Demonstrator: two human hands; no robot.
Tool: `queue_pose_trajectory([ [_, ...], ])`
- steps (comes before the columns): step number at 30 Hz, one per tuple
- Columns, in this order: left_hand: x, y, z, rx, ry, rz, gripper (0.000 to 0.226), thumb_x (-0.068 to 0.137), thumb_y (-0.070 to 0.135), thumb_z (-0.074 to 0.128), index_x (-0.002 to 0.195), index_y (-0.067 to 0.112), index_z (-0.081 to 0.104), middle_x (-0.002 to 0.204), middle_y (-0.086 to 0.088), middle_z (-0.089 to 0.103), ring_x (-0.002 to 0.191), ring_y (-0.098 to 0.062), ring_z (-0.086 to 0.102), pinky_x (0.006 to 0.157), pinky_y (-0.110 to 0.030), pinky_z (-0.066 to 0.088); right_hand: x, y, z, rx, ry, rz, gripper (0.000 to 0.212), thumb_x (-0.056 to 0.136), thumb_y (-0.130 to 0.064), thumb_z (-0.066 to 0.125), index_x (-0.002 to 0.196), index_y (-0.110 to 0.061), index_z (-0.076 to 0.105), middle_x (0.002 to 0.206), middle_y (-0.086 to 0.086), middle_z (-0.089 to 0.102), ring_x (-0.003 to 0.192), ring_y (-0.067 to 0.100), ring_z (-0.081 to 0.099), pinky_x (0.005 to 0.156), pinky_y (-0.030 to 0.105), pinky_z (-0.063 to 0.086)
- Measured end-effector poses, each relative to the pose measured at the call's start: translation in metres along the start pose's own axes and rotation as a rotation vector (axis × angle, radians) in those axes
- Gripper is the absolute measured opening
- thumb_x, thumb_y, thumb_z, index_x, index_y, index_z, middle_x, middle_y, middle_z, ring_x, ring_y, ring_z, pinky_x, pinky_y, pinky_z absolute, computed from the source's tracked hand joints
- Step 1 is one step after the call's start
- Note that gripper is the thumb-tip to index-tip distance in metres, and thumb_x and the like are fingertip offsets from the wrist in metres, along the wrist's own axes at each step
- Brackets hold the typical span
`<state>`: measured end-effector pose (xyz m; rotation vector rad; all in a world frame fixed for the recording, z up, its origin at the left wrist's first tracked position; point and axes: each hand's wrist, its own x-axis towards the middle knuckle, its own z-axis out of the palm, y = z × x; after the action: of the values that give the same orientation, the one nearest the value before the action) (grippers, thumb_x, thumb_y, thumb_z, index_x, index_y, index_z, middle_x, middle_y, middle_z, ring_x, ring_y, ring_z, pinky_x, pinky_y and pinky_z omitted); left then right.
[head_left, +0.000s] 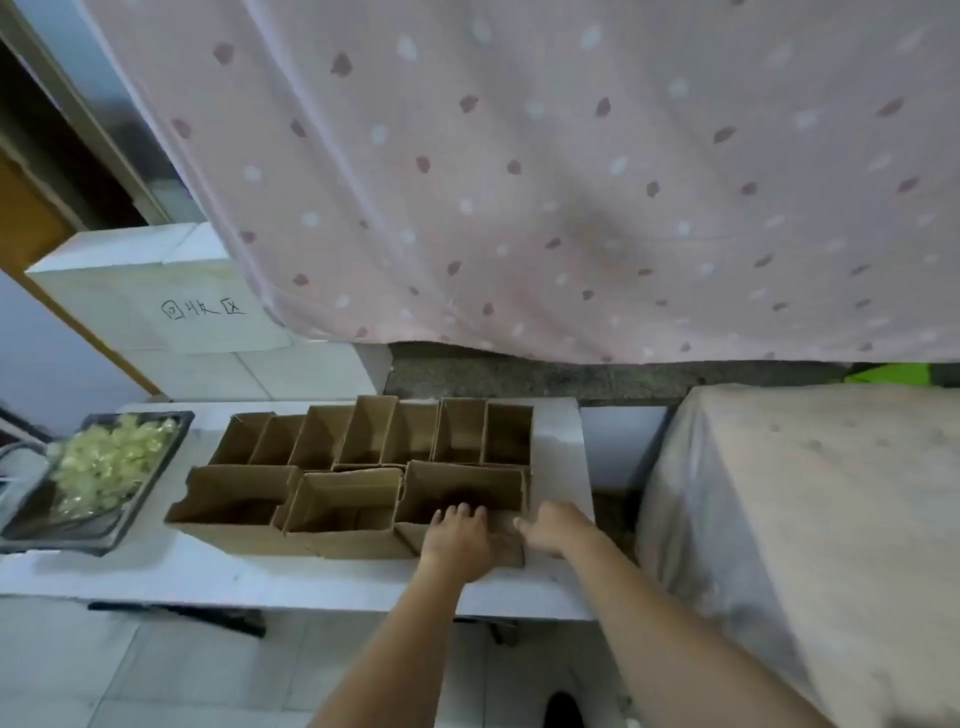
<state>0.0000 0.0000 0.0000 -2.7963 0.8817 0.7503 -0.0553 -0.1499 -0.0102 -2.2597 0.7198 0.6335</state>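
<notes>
Several open brown cardboard boxes stand in two rows on a white table. The front right box is the one at my hands. My left hand lies against its near wall, with the fingers hooked over the near rim into the box. At the box's near right corner, my right hand grips it with the thumb on the rim; its fingers are hidden behind the corner. The inside of this box looks dark and I cannot see anything in it.
Front middle box and front left box stand beside it, a back row of boxes behind. A dark tray of pale yellow-green pieces sits at the table's left. A cloth-covered block stands right; a spotted curtain hangs behind.
</notes>
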Motion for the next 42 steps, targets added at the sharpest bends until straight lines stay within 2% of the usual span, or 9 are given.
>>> queue_pose_trajectory([
  [4, 0.017, 0.007, 0.011, 0.029, 0.02, 0.045, 0.055, 0.101, 0.033, 0.052, 0.151, 0.018, 0.034, 0.15, -0.009, 0.044, 0.142, -0.028, 0.037, 0.124, -0.046, 0.018, 0.022, 0.005, 0.007, 0.086, -0.043, 0.046, 0.03, 0.097, -0.055, 0.048, 0.088, -0.026, 0.049, 0.083, -0.003, 0.055, 0.074, 0.013, 0.055, 0.061, 0.029, 0.039],
  [13, 0.037, 0.012, 0.033, -0.061, 0.132, 0.093, 0.026, 0.1, 0.011, 0.052, 0.118, 0.025, 0.064, 0.113, 0.001, 0.069, 0.11, -0.02, 0.061, 0.109, -0.035, 0.036, 0.038, 0.005, 0.021, 0.229, -0.064, -0.02, 0.026, 0.1, -0.04, 0.048, 0.085, -0.022, 0.058, 0.081, 0.0, 0.061, 0.069, 0.014, 0.06, 0.058, 0.026, 0.041],
  [16, 0.035, 0.009, 0.038, -0.122, 0.182, 0.148, 0.03, 0.103, 0.013, 0.046, 0.121, 0.027, 0.064, 0.11, 0.003, 0.07, 0.108, -0.019, 0.06, 0.106, -0.035, 0.032, 0.034, 0.02, 0.011, 0.299, -0.141, -0.06, 0.038, 0.101, -0.052, 0.042, 0.11, -0.021, 0.062, 0.096, -0.002, 0.063, 0.081, 0.012, 0.062, 0.063, 0.023, 0.043],
  [20, 0.029, -0.001, 0.037, -0.284, 0.242, 0.229, 0.025, 0.104, 0.016, 0.048, 0.113, 0.025, 0.069, 0.106, 0.001, 0.072, 0.104, -0.022, 0.059, 0.101, -0.036, 0.029, 0.016, 0.052, -0.009, 0.228, -0.043, -0.138, 0.074, 0.09, -0.062, 0.057, 0.151, -0.026, 0.034, 0.149, 0.001, 0.045, 0.13, 0.02, 0.049, 0.099, 0.032, 0.044],
  [26, 0.013, -0.015, 0.026, -0.573, 0.384, 0.298, 0.01, 0.092, 0.004, 0.067, 0.088, 0.009, 0.075, 0.084, -0.003, 0.071, 0.077, -0.015, 0.061, 0.076, -0.031, 0.046, -0.013, 0.063, -0.028, -0.039, -0.058, -0.149, 0.126, 0.074, -0.058, 0.078, 0.158, -0.026, -0.01, 0.165, -0.002, -0.004, 0.149, 0.026, 0.02, 0.115, 0.036, 0.029],
  [29, 0.007, -0.023, 0.018, -0.808, 0.328, 0.284, 0.021, 0.092, 0.002, 0.067, 0.101, 0.017, 0.078, 0.096, 0.013, 0.07, 0.088, 0.001, 0.063, 0.078, -0.015, 0.05, -0.012, 0.055, -0.026, -0.083, -0.013, -0.15, 0.132, 0.073, -0.052, 0.082, 0.157, -0.024, -0.016, 0.165, 0.001, -0.013, 0.151, 0.026, 0.014, 0.118, 0.034, 0.026],
  [31, 0.002, -0.027, 0.013, -0.932, 0.256, 0.336, 0.031, 0.093, 0.001, 0.065, 0.106, 0.028, 0.075, 0.106, 0.022, 0.069, 0.1, 0.008, 0.063, 0.089, -0.015, 0.051, -0.008, 0.051, -0.024, -0.095, 0.044, -0.152, 0.135, 0.07, -0.051, 0.085, 0.157, -0.025, -0.015, 0.165, -0.002, -0.015, 0.151, 0.027, 0.012, 0.12, 0.039, 0.025],
  [35, -0.002, -0.036, 0.008, -1.068, 0.125, 0.428, 0.027, 0.095, 0.004, 0.064, 0.112, 0.021, 0.075, 0.128, 0.012, 0.068, 0.126, 0.0, 0.056, 0.106, -0.019, 0.042, -0.001, 0.045, -0.024, -0.229, 0.117, -0.166, 0.135, 0.065, -0.057, 0.084, 0.157, -0.023, -0.01, 0.165, -0.002, -0.003, 0.152, 0.025, 0.001, 0.124, 0.045, 0.007],
  [42, 0.002, -0.061, 0.014, -1.159, 0.074, 0.313, 0.022, 0.094, 0.016, 0.068, 0.115, 0.019, 0.073, 0.118, 0.012, 0.072, 0.115, -0.001, 0.063, 0.105, -0.031, 0.049, 0.0, 0.04, -0.024, -0.281, 0.254, -0.234, 0.13, 0.053, -0.064, 0.077, 0.155, -0.017, 0.013, 0.154, -0.001, 0.022, 0.143, 0.022, 0.019, 0.12, 0.034, 0.02],
])
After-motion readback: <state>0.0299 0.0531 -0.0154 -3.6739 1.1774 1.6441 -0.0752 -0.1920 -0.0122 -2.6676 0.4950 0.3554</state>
